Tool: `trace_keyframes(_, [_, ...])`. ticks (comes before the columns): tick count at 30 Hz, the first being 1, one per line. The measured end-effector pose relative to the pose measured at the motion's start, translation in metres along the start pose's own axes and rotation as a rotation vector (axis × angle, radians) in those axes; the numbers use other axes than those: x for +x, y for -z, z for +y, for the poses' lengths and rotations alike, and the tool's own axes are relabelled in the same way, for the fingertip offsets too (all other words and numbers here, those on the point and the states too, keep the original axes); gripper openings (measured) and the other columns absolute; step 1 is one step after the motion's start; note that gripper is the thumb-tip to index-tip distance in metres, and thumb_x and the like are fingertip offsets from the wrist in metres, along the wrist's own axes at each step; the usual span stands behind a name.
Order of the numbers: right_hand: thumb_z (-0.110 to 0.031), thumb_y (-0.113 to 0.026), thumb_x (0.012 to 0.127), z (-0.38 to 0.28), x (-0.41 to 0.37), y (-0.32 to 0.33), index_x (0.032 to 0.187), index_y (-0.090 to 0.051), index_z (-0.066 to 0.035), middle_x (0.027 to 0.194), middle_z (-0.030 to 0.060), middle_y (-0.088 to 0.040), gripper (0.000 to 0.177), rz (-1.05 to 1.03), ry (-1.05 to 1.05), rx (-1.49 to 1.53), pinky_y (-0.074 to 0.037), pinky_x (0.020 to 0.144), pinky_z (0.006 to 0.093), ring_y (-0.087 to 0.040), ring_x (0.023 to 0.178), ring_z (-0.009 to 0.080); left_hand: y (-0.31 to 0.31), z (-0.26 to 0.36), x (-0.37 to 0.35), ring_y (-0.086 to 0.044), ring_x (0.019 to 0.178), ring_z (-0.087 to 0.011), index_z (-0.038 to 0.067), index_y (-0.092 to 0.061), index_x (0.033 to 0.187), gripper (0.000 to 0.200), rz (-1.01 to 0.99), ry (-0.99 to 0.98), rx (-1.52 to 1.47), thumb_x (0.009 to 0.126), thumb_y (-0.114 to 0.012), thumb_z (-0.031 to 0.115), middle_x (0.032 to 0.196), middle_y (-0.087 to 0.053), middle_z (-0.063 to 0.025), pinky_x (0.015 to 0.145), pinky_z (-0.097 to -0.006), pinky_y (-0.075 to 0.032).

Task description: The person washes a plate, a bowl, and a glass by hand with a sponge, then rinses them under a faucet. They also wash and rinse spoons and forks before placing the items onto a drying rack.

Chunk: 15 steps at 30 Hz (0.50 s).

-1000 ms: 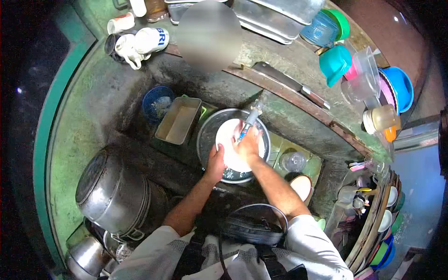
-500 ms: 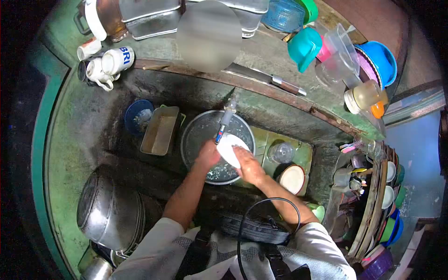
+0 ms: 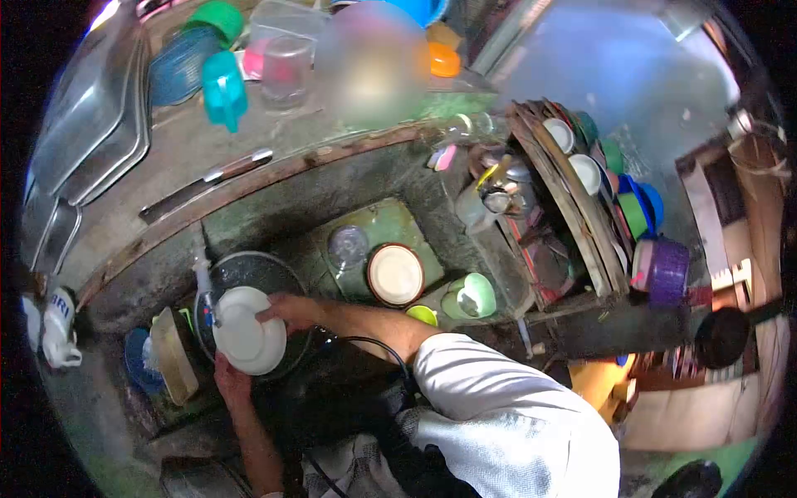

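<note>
A white plate (image 3: 249, 336) is held over the round metal basin (image 3: 274, 264), close under the faucet (image 3: 202, 270). My left hand (image 3: 232, 380) grips the plate's lower-left edge, its fingers partly hidden by the plate. My right hand (image 3: 289, 311) is closed on the right edge, fingertips over the upper face. The plate's broad face shows to the camera. To the right, on a tiled slab, are a clear glass bowl (image 3: 349, 247) and a cream bowl with a brown rim (image 3: 396, 275). I cannot see whether water runs from the faucet.
Left of the basin are a rectangular pan (image 3: 175, 357) and a blue bowl (image 3: 143, 365). A knife (image 3: 203, 183) lies on the ledge above. Light green cups (image 3: 469, 296) stand right of my forearm. A wooden rack (image 3: 573, 199) with dishes is at the right.
The camera view has swung to the right, so the basin now appears farther left. The plate, still in both hands, now turns its broad face toward the camera.
</note>
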State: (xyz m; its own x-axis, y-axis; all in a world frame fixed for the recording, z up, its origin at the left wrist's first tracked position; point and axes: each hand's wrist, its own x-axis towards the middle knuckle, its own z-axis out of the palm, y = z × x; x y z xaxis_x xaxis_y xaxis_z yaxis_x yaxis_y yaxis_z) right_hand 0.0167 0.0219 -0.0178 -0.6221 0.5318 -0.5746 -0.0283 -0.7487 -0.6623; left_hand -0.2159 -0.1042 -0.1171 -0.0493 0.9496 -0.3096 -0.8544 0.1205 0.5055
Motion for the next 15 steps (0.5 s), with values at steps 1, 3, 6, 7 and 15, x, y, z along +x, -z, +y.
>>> trace_keyframes(1, [-0.023, -0.068, 0.082, 0.006, -0.019, 0.009, 0.110, -0.058, -0.001, 0.094, 0.0086, -0.065, 0.037, -0.067, 0.090, -0.044, -0.054, 0.067, 0.0330, -0.064, 0.085, 0.0206, -0.002, -0.013, 0.014, -0.050, 0.117, -0.0281, 0.001, -0.042, 0.130, 0.042, -0.033, 0.026, 0.007, 0.092, -0.050, 0.018, 0.125, -0.052, -0.0133, 0.099, -0.0441, -0.041])
trace_keyframes(3, [-0.022, -0.068, 0.081, -0.002, -0.056, 0.022, 0.108, -0.060, -0.003, 0.092, 0.0082, -0.066, 0.034, -0.113, 0.207, -0.082, -0.053, 0.065, 0.0328, -0.064, 0.084, 0.0201, 0.001, -0.034, 0.043, -0.052, 0.114, -0.0242, 0.005, -0.047, 0.124, 0.035, 0.062, 0.198, 0.021, 0.093, -0.049, 0.021, 0.121, -0.055, -0.0106, 0.096, -0.0386, -0.043])
trace_keyframes(6, [-0.023, -0.069, 0.079, -0.029, -0.126, 0.042, 0.107, -0.060, -0.001, 0.094, 0.0097, -0.066, 0.037, 0.107, 0.253, -0.968, -0.051, 0.067, 0.0325, -0.063, 0.085, 0.0192, 0.070, -0.052, 0.094, -0.056, 0.103, -0.0172, 0.010, -0.050, 0.121, 0.030, -0.435, 0.245, 0.005, 0.094, -0.047, 0.023, 0.120, -0.056, -0.0075, 0.087, -0.0317, -0.045])
trace_keyframes(7, [-0.024, -0.070, 0.078, -0.023, -0.140, 0.068, 0.107, -0.060, 0.001, 0.094, 0.0106, -0.066, 0.039, 0.182, 0.420, -0.944, -0.050, 0.070, 0.0321, -0.063, 0.086, 0.0185, 0.011, -0.051, 0.074, -0.056, 0.088, -0.0117, 0.014, -0.052, 0.118, 0.026, 0.307, 0.222, 0.319, 0.094, -0.047, 0.025, 0.110, -0.059, -0.0026, 0.074, -0.0269, -0.044])
trace_keyframes(15, [-0.004, -0.054, 0.086, -0.006, -0.423, 0.230, 0.129, -0.039, 0.001, 0.120, 0.0122, -0.054, 0.046, 0.653, 1.128, 0.302, -0.047, 0.090, 0.0386, -0.056, 0.106, 0.0241, -0.014, -0.076, 0.028, -0.052, 0.082, -0.0117, 0.018, -0.055, 0.110, 0.029, 0.543, 0.158, 0.728, 0.088, -0.050, 0.037, 0.097, -0.057, 0.0047, 0.070, -0.0344, -0.042])
